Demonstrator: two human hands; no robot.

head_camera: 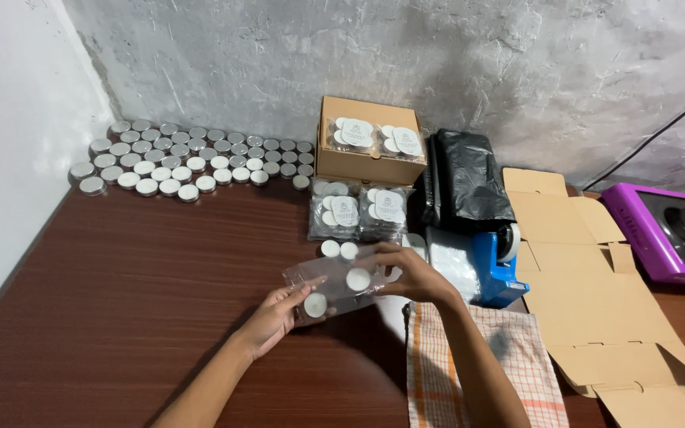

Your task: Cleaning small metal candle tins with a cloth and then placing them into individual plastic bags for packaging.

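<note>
Brown desk (120,277) under me. Both my left fingers (299,295) and right fingers (386,255) grip a clear bag (334,279) of little white candles (357,279) between them.

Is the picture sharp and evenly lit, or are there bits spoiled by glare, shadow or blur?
Head view: mostly sharp and softly lit; the wooden table shows a dull sheen, no harsh glare. Left hand and right hand cast a faint shadow below them. The clear plastic bag they hold glints slightly. The purple stove is cut off at the right edge.
</note>
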